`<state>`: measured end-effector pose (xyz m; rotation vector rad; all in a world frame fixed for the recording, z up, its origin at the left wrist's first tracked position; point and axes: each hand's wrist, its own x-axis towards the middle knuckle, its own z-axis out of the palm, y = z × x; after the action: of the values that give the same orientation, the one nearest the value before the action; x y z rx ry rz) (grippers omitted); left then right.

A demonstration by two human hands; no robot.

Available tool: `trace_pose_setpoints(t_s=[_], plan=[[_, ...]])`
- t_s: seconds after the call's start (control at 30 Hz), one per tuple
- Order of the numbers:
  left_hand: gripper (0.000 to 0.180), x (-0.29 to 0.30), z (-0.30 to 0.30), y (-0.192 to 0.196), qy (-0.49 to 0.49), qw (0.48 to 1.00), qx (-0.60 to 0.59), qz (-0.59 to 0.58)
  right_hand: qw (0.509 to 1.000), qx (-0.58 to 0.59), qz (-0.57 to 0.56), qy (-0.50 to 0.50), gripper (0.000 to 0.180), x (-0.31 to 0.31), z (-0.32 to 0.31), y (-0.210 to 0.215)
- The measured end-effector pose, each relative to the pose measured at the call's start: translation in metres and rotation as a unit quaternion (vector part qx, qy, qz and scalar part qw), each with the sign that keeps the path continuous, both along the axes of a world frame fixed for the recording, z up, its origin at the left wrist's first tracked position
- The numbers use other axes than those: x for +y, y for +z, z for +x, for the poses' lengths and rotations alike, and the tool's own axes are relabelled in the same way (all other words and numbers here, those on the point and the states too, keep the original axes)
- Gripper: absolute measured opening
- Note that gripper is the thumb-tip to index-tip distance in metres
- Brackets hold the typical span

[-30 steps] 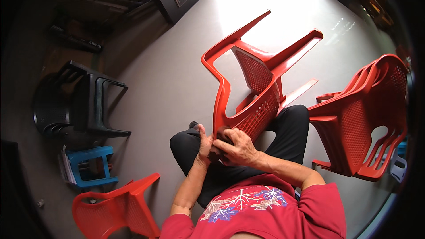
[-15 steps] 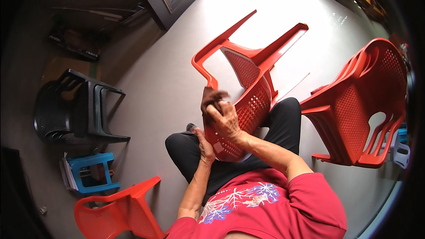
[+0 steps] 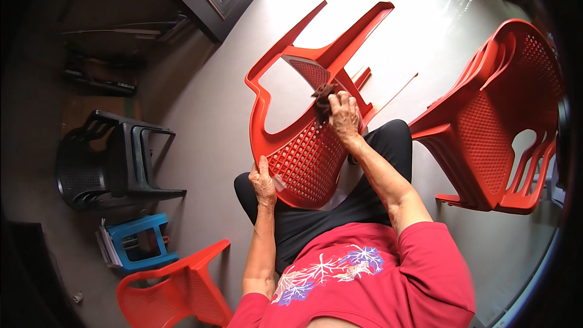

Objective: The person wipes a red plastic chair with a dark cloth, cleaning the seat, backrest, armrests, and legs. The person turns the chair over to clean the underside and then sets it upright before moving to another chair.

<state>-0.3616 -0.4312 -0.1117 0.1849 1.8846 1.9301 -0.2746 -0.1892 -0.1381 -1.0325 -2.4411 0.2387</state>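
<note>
Red plastic chair [image 3: 303, 164] lies tipped across the seated person's lap. Left hand [image 3: 263, 183] grips its edge, right hand [image 3: 345, 115] presses a dark rag [image 3: 322, 100] onto the seat. Push too hard and I reckon it slides off onto the floor [image 3: 200, 115].

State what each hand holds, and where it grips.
Left hand grips the red chair at its backrest edge; right hand presses a dark cloth against its seat.

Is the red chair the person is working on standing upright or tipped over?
Tipped over. The red chair lies across the person's lap, legs pointing away above the floor; the left hand grips its edge, the right hand presses a dark cloth on it.
</note>
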Motion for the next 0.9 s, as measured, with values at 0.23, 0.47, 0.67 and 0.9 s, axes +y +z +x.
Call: trace_pose_setpoints(t_s=[0.23, 0.47, 0.67, 0.9], plan=[[0.059, -0.005, -0.030, -0.007, -0.024, 0.998, -0.037, -0.032, 0.988, 0.052, -0.089, -0.111, 0.027, -0.046, -0.057, 0.015], [0.062, 0.003, -0.037, -0.011, -0.025, 0.990, -0.095, 0.106, 0.961, 0.143, -0.074, 0.224, 0.024, -0.169, -0.045, 0.039], [0.050, -0.002, -0.025, -0.022, 0.030, 0.992, 0.087, -0.086, 0.976, 0.116, -0.019, 0.183, 0.022, -0.094, -0.037, 0.016], [0.035, 0.009, -0.021, -0.004, 0.040, 0.992, 0.105, -0.052, 0.994, -0.019, -0.067, -0.081, 0.035, 0.049, -0.056, -0.026]])
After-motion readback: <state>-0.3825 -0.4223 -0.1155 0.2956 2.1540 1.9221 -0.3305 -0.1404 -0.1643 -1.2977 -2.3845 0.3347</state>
